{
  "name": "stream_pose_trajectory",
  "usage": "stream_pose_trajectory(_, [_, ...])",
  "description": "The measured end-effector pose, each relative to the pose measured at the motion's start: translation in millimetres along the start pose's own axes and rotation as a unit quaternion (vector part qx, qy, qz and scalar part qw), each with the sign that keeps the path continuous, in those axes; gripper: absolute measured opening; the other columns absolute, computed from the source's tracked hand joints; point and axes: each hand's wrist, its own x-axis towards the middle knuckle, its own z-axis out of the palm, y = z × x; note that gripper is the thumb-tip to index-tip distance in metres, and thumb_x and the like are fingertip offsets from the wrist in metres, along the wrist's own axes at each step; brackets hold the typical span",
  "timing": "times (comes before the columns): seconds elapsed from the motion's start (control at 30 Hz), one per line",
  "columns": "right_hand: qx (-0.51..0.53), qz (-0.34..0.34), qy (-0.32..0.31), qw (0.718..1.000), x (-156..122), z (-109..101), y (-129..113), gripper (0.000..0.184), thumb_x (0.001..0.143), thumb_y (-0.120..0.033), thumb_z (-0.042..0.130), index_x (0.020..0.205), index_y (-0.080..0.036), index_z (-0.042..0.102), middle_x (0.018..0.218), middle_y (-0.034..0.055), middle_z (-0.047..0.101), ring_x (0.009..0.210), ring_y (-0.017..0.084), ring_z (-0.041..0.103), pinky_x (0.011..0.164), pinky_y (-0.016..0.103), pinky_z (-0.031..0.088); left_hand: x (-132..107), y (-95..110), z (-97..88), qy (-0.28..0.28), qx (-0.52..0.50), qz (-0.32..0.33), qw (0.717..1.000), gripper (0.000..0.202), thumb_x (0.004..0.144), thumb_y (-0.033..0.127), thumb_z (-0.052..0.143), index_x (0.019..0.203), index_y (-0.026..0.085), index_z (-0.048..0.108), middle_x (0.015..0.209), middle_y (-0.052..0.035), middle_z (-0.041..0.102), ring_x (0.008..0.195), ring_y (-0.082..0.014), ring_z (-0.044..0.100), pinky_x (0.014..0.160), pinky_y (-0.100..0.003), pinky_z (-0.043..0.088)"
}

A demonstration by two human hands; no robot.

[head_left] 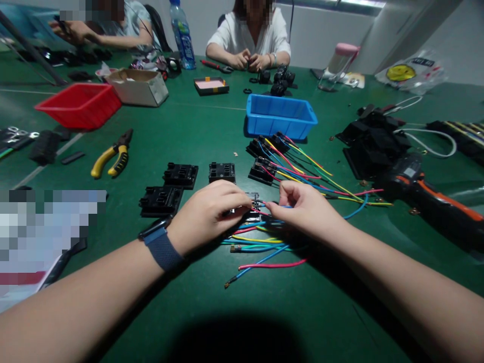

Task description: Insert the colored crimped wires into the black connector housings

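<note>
My left hand point(214, 212), wearing a dark blue watch band, is closed on a small black electrical module point(254, 214) that its fingers partly cover. Facing it, my right hand point(302, 201) pinches a thin wire at the module's edge; blue and red both show there, so its colour is uncertain. Loose blue, yellow and red wires point(272, 265), some with metal terminals, lie on the table beneath both hands. Left of my hands sit several black modules point(180, 175) without wires. Beyond my right hand are modules point(262, 170) with coloured wires attached.
A blue bin point(282, 118) stands ahead, a red bin point(81, 107) and cardboard box point(138, 88) farther left. Yellow-handled pliers point(113, 155) lie left. At right are a black-and-orange power tool point(427, 186) and black parts point(378, 143). Two people sit across the green table point(151, 307).
</note>
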Motion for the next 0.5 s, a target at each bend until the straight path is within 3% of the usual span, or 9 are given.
stream_pose_trajectory(0.27, [-0.032, -0.036, 0.006, 0.999, -0.2, 0.7, 3.2, 0.033, 0.074, -0.038, 0.061, 0.059, -0.021, 0.036, 0.053, -0.0065, 0.040, 0.050, 0.008, 0.036, 0.046, 0.022, 0.025, 0.8, 0.9, 0.0, -0.016, 0.003, 0.004, 1.000, 0.015, 0.086, 0.020, 0.053, 0.094, 0.015, 0.065, 0.092, -0.0072, 0.067, 0.089, -0.0177, 0.057, 0.080, -0.031, 0.048])
stream_pose_trajectory(0.33, [-0.058, -0.073, 0.012, 0.996, -1.4, -1.0, 1.0, 0.029, 0.076, -0.034, 0.059, 0.061, -0.020, 0.039, 0.057, -0.0055, 0.043, 0.053, 0.009, 0.039, 0.048, 0.022, 0.029, 0.3, 1.2, 1.0, -0.008, 0.000, -0.004, 1.000, 0.015, 0.086, 0.021, 0.054, 0.095, 0.015, 0.065, 0.092, -0.0072, 0.067, 0.090, -0.0178, 0.057, 0.082, -0.032, 0.047])
stream_pose_trajectory(0.47, [-0.156, -0.190, 0.008, 0.969, -3.5, -4.5, -3.6, 0.003, 0.079, -0.021, 0.053, 0.079, -0.019, 0.053, 0.073, -0.0003, 0.055, 0.066, 0.012, 0.049, 0.060, 0.024, 0.037, -0.9, 1.0, 2.9, -0.004, -0.003, -0.024, 1.000, 0.015, 0.087, 0.022, 0.053, 0.094, 0.014, 0.063, 0.090, -0.0065, 0.066, 0.088, -0.0171, 0.057, 0.081, -0.031, 0.047])
stream_pose_trajectory(0.5, [-0.184, -0.215, 0.005, 0.959, -3.7, -4.9, -3.7, 0.006, 0.079, -0.019, 0.053, 0.084, -0.019, 0.055, 0.077, 0.0013, 0.057, 0.070, 0.014, 0.051, 0.063, 0.025, 0.039, -1.1, 1.0, 3.1, -0.003, -0.003, -0.029, 1.000, 0.014, 0.087, 0.022, 0.053, 0.094, 0.014, 0.063, 0.090, -0.0062, 0.066, 0.087, -0.0168, 0.057, 0.080, -0.031, 0.047])
